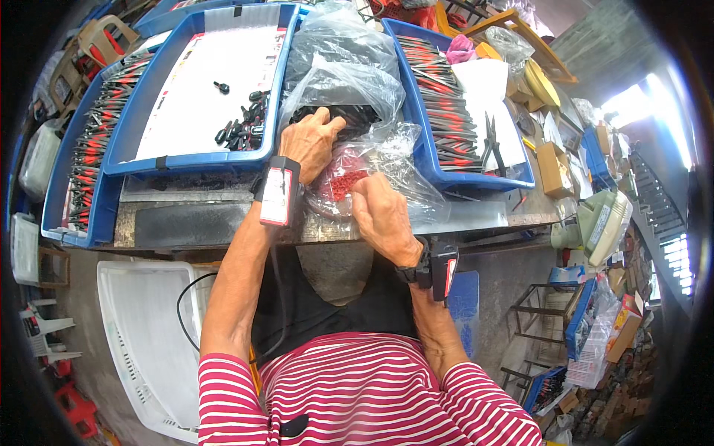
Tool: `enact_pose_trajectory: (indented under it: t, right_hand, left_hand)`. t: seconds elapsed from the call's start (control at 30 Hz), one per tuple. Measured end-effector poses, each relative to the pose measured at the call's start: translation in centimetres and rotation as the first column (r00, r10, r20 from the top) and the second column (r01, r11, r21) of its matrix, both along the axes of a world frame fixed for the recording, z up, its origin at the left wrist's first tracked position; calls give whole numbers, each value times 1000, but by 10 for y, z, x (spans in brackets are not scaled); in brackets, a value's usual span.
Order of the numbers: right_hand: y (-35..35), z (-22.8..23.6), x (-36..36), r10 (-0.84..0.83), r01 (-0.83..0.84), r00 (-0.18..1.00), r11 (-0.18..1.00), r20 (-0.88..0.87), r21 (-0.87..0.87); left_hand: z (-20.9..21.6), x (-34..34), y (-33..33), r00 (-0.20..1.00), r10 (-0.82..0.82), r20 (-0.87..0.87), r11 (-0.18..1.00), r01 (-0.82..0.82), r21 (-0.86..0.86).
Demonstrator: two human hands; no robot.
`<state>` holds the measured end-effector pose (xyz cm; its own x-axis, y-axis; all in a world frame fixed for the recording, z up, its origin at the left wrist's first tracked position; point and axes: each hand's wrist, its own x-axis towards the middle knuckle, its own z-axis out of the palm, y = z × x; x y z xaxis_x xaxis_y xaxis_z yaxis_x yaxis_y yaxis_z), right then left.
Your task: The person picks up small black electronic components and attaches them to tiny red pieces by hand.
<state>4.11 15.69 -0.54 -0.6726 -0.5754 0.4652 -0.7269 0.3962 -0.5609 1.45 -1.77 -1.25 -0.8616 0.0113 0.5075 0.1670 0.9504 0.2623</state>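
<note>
My left hand point(306, 149) is at the mouth of a clear plastic bag point(338, 78), its fingers curled down over black parts point(361, 117). What those fingertips hold, if anything, is hidden. Closer to me, a second clear bag point(407, 160) with small red pieces point(343, 182) lies on the bench. Beside it, my right hand point(385, 219) is closed, thumb against curled fingers; I cannot see what is inside. Left of the bags, a blue tray point(201, 161) lined with white paper contains a cluster of short black parts point(244, 130) and one lying apart point(222, 88).
A blue tray point(476, 181) on the right has rows of red-and-black slender pieces point(439, 97) and black pliers point(491, 141). Another tray of such pieces point(100, 141) stands far left. A cardboard box point(553, 169) sits right; a white crate point(119, 334) is below the bench point(320, 232).
</note>
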Motion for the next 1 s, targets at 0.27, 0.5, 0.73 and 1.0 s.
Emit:
enact_pose_trajectory:
  t: [0.27,0.5,0.73,1.0]
  right_hand:
    - [-1,0,0,-59,60,998,996,14,-66]
    - [-4,5,3,-50,47,999,985,-11,-168]
    - [-2,7,6,-50,59,998,971,45,-232]
    - [5,22,20,107,92,892,908,440,-409]
  left_hand:
    - [23,20,6,994,-108,-19,665,87,742]
    - [24,45,12,932,-96,-348,102,357,928]
    - [28,78,33,973,24,-231,121,226,967]
    - [27,117,59,974,-223,-22,15,26,1000]
